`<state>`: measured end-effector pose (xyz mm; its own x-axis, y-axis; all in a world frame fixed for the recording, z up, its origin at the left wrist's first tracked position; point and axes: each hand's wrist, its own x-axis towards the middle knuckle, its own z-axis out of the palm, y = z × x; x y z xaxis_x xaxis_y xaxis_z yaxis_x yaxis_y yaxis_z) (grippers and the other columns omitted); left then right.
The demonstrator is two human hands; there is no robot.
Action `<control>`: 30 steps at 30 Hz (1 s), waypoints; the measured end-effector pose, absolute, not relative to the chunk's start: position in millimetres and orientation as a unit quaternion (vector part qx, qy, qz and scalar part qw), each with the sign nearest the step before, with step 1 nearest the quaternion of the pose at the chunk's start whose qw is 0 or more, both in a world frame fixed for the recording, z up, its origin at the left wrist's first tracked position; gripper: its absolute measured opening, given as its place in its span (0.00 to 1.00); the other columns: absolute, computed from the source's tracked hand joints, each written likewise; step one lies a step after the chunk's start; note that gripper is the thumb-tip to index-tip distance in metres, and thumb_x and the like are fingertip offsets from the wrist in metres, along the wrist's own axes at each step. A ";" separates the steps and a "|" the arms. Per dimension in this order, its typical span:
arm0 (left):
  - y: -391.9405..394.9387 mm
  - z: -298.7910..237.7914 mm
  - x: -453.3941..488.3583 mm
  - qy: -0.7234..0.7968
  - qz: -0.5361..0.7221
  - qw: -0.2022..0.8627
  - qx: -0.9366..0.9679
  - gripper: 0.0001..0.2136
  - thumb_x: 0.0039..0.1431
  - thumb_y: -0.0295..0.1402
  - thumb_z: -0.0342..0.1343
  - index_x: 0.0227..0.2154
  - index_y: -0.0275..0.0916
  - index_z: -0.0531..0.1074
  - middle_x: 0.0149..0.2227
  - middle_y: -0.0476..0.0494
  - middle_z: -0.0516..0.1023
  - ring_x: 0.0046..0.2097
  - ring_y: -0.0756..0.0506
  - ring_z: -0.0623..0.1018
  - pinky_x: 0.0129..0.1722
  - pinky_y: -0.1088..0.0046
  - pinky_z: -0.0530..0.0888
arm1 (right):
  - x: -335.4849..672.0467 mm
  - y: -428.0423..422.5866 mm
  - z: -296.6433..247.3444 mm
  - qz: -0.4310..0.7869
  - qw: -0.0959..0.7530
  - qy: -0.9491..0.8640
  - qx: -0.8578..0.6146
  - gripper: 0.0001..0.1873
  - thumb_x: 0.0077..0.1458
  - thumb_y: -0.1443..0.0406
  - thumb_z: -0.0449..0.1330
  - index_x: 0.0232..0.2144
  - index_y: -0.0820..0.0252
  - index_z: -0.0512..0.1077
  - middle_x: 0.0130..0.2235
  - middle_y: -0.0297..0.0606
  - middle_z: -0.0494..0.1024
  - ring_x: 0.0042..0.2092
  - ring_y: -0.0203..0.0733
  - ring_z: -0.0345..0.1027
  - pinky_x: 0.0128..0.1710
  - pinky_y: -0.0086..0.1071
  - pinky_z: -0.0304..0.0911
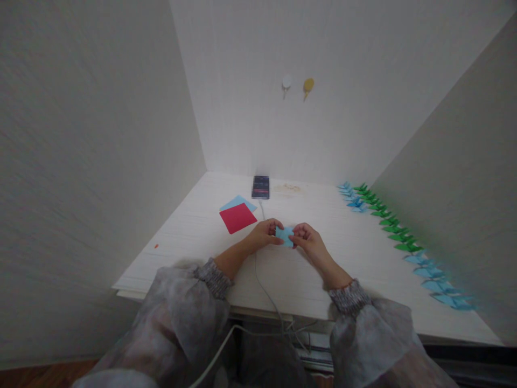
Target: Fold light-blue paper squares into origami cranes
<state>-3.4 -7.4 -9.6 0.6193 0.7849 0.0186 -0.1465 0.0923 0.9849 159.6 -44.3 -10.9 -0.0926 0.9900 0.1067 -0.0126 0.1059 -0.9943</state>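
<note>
A small light-blue folded paper [285,235] sits between both hands just above the white table [194,237]. My left hand [264,233] pinches its left edge with curled fingers. My right hand [307,238] pinches its right edge, fingers closed on the paper. Both wrists rest low over the tabletop, with grey sleeves reaching back toward me.
A red paper square [237,217] lies on a light-blue sheet [238,202] to the left. A phone [260,186] with a cable [262,280] stands at the back. Rows of folded green paper figures [388,221] and blue paper figures [438,283] line the right wall. Two wall hooks [298,86] hang above.
</note>
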 end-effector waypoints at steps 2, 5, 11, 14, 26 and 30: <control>-8.1 -9.1 -2.7 0.279 0.340 0.677 0.591 0.21 0.28 0.28 0.62 0.31 0.35 0.61 0.27 0.51 0.68 0.28 0.54 0.70 0.28 0.78 0.66 | 159.4 -44.5 -11.1 0.493 0.507 -0.544 -0.452 0.14 0.35 0.62 0.60 0.24 0.59 0.59 0.19 0.26 0.65 0.18 0.30 0.60 0.17 0.26 0.58; -8.4 -10.5 -0.6 0.295 0.342 0.656 0.605 0.20 0.31 0.31 0.61 0.31 0.35 0.61 0.26 0.52 0.68 0.27 0.55 0.69 0.27 0.78 0.65 | 158.9 -45.4 -10.6 0.487 0.510 -0.541 -0.458 0.13 0.36 0.63 0.60 0.22 0.59 0.58 0.15 0.24 0.63 0.16 0.30 0.59 0.16 0.25 0.56; -6.3 -15.8 1.6 0.310 0.356 0.634 0.613 0.18 0.33 0.30 0.60 0.30 0.35 0.61 0.25 0.52 0.67 0.25 0.55 0.69 0.25 0.79 0.64 | 159.3 -45.7 -11.3 0.487 0.493 -0.555 -0.460 0.10 0.37 0.63 0.59 0.22 0.61 0.61 0.16 0.26 0.65 0.17 0.30 0.60 0.17 0.25 0.57; -6.2 -15.4 0.6 0.306 0.363 0.642 0.602 0.18 0.34 0.30 0.60 0.31 0.35 0.62 0.26 0.52 0.68 0.27 0.55 0.69 0.26 0.79 0.65 | 160.3 -45.7 -10.3 0.490 0.488 -0.560 -0.457 0.10 0.37 0.64 0.60 0.24 0.62 0.65 0.18 0.28 0.67 0.19 0.31 0.62 0.20 0.27 0.60; -6.3 -14.8 -1.1 0.280 0.353 0.677 0.581 0.19 0.33 0.30 0.60 0.32 0.34 0.63 0.27 0.50 0.69 0.28 0.55 0.70 0.29 0.78 0.65 | 163.8 -46.7 -8.6 0.526 0.497 -0.524 -0.449 0.11 0.35 0.65 0.62 0.25 0.64 0.69 0.20 0.31 0.72 0.20 0.34 0.66 0.22 0.30 0.63; -5.8 -16.2 -1.5 0.280 0.349 0.674 0.587 0.19 0.33 0.29 0.60 0.32 0.34 0.63 0.27 0.50 0.70 0.28 0.55 0.71 0.30 0.78 0.66 | 164.0 -46.8 -9.5 0.524 0.498 -0.523 -0.452 0.10 0.34 0.66 0.62 0.24 0.64 0.69 0.19 0.32 0.72 0.20 0.34 0.66 0.21 0.29 0.63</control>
